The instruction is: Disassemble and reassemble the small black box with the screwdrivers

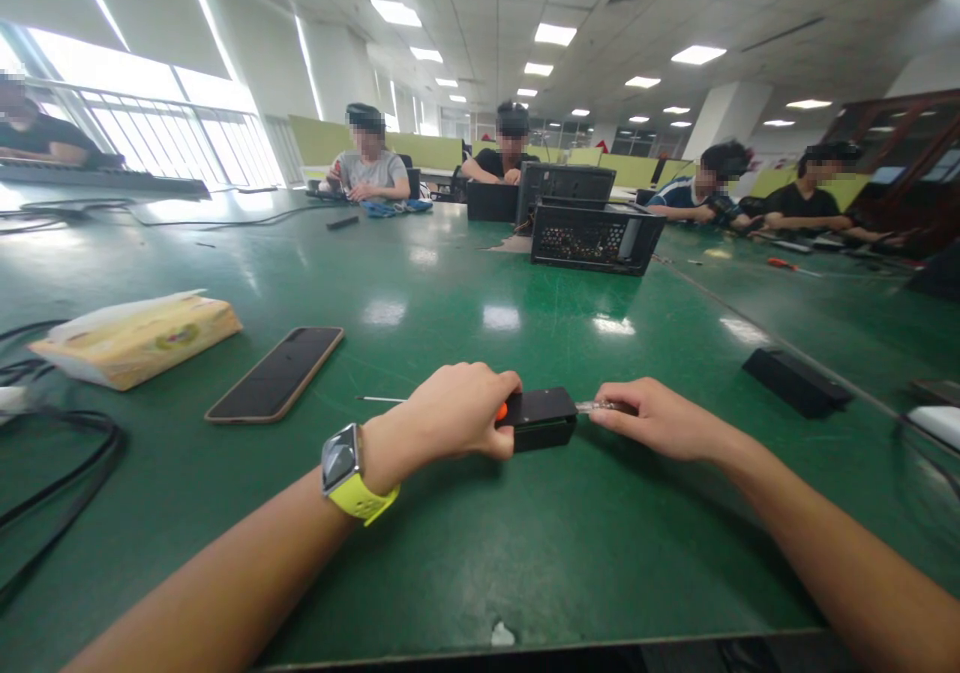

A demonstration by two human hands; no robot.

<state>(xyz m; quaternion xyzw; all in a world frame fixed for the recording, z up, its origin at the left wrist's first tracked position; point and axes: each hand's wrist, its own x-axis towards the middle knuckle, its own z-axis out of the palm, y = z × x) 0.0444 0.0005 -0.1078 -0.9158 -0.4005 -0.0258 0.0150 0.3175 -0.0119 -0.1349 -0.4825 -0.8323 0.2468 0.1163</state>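
Note:
My left hand (461,408), with a yellow-banded watch on the wrist, is closed round the left end of a small black rectangular box (541,421) just above or on the green table. A thin metal shaft (382,399) sticks out to the left behind this hand, and a bit of orange (501,411) shows by the thumb. They look like parts of one screwdriver, but the hand hides the middle. My right hand (645,415) pinches a small shiny metal piece (589,407) at the box's right end. Whether that piece sits inside the box, I cannot tell.
Left of my hands lie a phone (277,375) and a tissue pack (142,338), with black cables (67,473) beyond. A black block (795,381) rests at right. Black computer cases (592,238) stand farther back. Several people sit round the table; an orange-handled screwdriver (784,265) lies far right.

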